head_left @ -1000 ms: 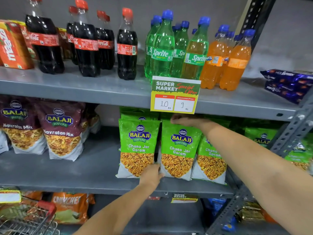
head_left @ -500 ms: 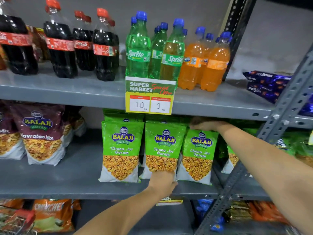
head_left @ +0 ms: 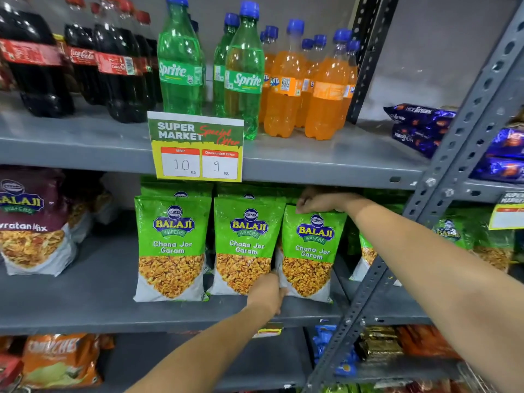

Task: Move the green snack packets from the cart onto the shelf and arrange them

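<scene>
gripping the third green packet (head_left: 312, 251) upright on the shelf (head_left: 85, 307): right hand (head_left: 320, 201) pinches top, left hand (head_left: 266, 293) holds bottom.

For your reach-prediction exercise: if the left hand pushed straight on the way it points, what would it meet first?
Probably the gap between the middle green packet and the right green packet, whose lower edges the left hand already touches. Beyond that, likely packets stacked behind; depth there is unclear.
</scene>
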The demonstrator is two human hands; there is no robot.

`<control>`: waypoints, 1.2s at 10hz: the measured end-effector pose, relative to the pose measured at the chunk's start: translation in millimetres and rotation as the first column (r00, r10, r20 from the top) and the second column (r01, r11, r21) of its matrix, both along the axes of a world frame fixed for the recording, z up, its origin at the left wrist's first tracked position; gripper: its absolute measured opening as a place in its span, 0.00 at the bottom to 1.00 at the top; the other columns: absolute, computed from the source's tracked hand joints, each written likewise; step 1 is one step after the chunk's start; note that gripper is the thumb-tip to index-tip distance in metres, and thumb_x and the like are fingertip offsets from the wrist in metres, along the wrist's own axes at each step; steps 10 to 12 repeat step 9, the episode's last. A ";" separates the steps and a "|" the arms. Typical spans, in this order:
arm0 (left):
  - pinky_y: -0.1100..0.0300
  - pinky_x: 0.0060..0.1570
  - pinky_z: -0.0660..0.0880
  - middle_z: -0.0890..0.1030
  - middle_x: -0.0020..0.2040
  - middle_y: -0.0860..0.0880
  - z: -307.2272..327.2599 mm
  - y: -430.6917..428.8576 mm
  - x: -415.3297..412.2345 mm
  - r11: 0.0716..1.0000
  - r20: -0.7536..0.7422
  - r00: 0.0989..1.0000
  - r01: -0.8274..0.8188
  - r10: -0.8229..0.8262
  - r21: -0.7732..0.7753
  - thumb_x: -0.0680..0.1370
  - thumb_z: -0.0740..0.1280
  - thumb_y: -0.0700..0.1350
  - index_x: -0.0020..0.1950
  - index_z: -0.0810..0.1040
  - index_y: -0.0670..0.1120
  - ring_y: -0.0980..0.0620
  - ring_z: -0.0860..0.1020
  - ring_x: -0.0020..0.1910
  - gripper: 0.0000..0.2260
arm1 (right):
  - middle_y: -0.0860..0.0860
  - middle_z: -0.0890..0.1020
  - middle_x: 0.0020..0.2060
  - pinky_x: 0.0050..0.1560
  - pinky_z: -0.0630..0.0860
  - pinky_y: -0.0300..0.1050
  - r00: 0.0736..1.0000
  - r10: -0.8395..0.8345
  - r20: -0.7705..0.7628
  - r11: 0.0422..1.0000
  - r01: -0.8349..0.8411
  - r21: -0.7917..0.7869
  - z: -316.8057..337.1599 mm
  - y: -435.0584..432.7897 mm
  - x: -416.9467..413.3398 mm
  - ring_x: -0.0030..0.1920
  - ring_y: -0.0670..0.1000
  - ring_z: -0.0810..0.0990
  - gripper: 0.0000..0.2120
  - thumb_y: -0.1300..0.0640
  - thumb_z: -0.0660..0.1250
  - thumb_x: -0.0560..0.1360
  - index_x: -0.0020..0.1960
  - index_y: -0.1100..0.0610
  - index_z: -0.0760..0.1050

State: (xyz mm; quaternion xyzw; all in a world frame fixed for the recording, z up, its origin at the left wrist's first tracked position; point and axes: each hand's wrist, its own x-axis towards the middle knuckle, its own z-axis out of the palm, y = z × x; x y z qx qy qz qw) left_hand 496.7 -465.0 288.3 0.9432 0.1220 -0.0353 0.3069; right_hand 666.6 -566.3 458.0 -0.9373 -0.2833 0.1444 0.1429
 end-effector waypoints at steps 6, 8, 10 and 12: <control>0.56 0.41 0.81 0.81 0.36 0.44 1.2 -4.7 -3.7 0.996 -0.012 0.999 -0.039 0.038 -0.085 0.79 0.64 0.48 0.54 0.74 0.38 0.48 0.84 0.36 0.13 | 0.54 0.80 0.51 0.52 0.73 0.45 0.990 -0.138 0.031 0.951 0.123 0.283 -20.3 9.6 -3.6 0.54 0.57 0.79 0.08 0.46 0.66 0.74 0.49 0.49 0.75; 0.50 0.47 0.79 0.81 0.48 0.41 10.5 8.7 -18.1 0.986 0.068 0.992 0.094 -0.105 0.139 0.78 0.64 0.53 0.56 0.74 0.40 0.44 0.81 0.46 0.16 | 0.57 0.79 0.56 0.56 0.73 0.50 0.916 -0.154 0.370 0.985 0.115 0.126 -27.6 13.0 -29.3 0.56 0.58 0.78 0.18 0.43 0.60 0.76 0.57 0.55 0.72; 0.52 0.40 0.74 0.82 0.49 0.42 20.6 23.2 -32.4 0.921 0.115 0.979 0.113 -0.167 0.374 0.78 0.60 0.57 0.59 0.72 0.43 0.41 0.80 0.48 0.19 | 0.59 0.77 0.55 0.61 0.70 0.56 0.814 -0.303 0.496 0.952 0.243 0.184 -38.6 8.1 -56.2 0.59 0.59 0.75 0.26 0.38 0.55 0.76 0.60 0.58 0.71; 0.52 0.40 0.74 0.82 0.49 0.42 20.6 23.2 -32.4 0.921 0.115 0.979 0.113 -0.167 0.374 0.78 0.60 0.57 0.59 0.72 0.43 0.41 0.80 0.48 0.19 | 0.59 0.77 0.55 0.61 0.70 0.56 0.814 -0.303 0.496 0.952 0.243 0.184 -38.6 8.1 -56.2 0.59 0.59 0.75 0.26 0.38 0.55 0.76 0.60 0.58 0.71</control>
